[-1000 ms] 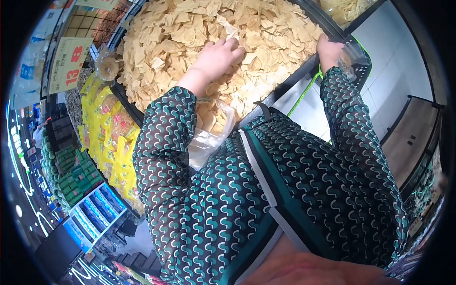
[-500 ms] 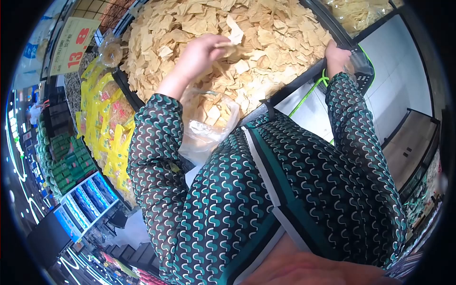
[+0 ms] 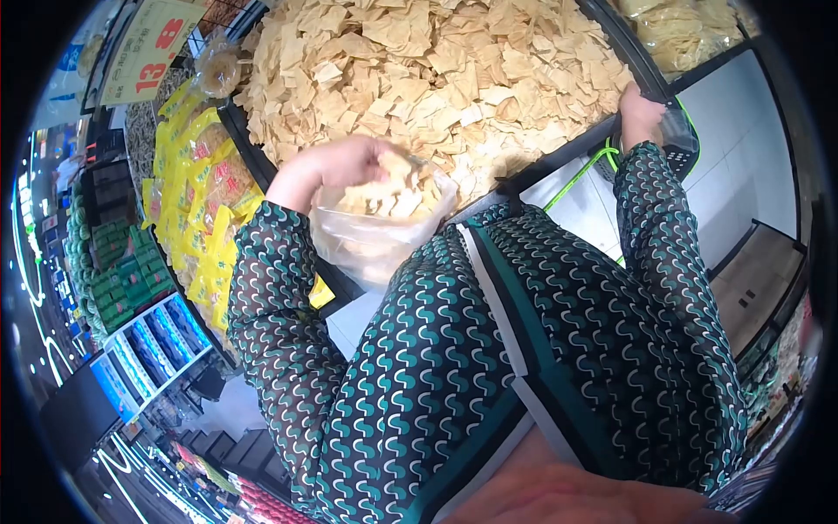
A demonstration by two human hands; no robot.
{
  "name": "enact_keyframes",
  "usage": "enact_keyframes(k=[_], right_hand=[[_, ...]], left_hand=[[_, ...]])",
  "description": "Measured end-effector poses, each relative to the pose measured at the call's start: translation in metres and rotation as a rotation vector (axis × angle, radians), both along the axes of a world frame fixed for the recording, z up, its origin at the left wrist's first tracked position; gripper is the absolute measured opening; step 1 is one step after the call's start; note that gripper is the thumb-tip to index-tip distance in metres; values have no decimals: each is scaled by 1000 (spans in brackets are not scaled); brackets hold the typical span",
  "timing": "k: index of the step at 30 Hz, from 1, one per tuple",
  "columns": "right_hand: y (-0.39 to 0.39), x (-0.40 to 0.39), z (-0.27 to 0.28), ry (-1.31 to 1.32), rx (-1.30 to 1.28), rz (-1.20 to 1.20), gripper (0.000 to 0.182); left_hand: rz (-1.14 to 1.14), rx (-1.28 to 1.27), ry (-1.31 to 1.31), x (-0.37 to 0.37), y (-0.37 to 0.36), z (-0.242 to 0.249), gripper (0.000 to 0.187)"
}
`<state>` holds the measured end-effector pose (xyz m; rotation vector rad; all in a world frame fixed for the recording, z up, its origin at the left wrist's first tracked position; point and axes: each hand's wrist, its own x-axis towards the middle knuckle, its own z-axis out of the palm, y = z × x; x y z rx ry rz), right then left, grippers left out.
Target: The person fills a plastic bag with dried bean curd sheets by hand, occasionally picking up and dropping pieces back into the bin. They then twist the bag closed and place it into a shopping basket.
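My left hand [image 3: 351, 162] is at the mouth of a clear plastic bag [image 3: 371, 240]. Its fingers are curled around tan, flat pieces that look like dried tofu skin [image 3: 397, 175], and more such pieces lie inside the bag. The bag hangs against the near edge of a black bin [image 3: 559, 159], beside my torso. A broad heap of the same dried pieces [image 3: 436, 79] fills the bin. Over on the right, my right hand [image 3: 642, 112] grips the bin's rim near its corner, with its fingertips partly hidden.
A dark perforated basket with a green edge [image 3: 690, 144] hangs by my right hand, and a bright green cord [image 3: 580, 177] runs below. Yellow packets [image 3: 196, 175] line the left side under a price sign [image 3: 148, 52]. Bagged goods [image 3: 681, 35] stand at the upper right.
My left hand has come down and left from above the heap to the bag's mouth, bringing dried pieces with it. My right hand stays on the rim. The view has shifted slightly.
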<state>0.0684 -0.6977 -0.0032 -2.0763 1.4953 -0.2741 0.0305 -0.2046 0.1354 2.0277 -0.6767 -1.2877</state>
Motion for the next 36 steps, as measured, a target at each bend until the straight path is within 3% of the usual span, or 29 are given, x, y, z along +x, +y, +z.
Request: enact_keyframes(k=[2, 7, 10, 13, 14, 16, 17, 18, 20, 22, 25, 27, 33, 36], right_hand=[[-2, 2, -3, -7, 2, -7, 92], [1, 1, 3, 11, 14, -23, 91], [-1, 0, -1, 36, -4, -3, 90], [-2, 2, -4, 16, 5, -12, 89], [-2, 1, -3, 20, 7, -9, 89], [-3, 1, -2, 18, 11, -9, 89], [-3, 0, -2, 19, 11, 3, 90], [-4, 0, -2, 22, 10, 15, 90], [-3, 1, -2, 34, 3, 6, 91], [-2, -1, -1, 52, -3, -3, 91], [-2, 2, 0, 33, 15, -5, 91], [-2, 1, 1, 38, 22, -6, 91], [0, 0, 5, 45, 34, 5, 89], [-3, 0, -1, 20, 27, 5, 89]], left_hand=[[-133, 333, 16, -8, -6, 3, 36], [-215, 351, -129, -30, -15, 0, 39], [-259, 572, -457, -33, -21, 11, 48], [-206, 683, -540, -28, -33, 32, 54], [-202, 685, -544, -28, -32, 31, 54], [-196, 362, -805, -33, -27, 20, 48], [-236, 345, -894, -37, -28, 17, 34], [-237, 344, -897, -37, -28, 15, 34], [-302, 481, -616, -39, -30, 14, 29], [-285, 465, -636, -50, -28, 12, 31], [-301, 687, -618, -59, -37, 19, 28], [-366, 725, -425, -63, -38, 16, 30], [-175, 595, -293, -52, -34, 26, 30], [-153, 571, -446, -42, -31, 37, 34]])
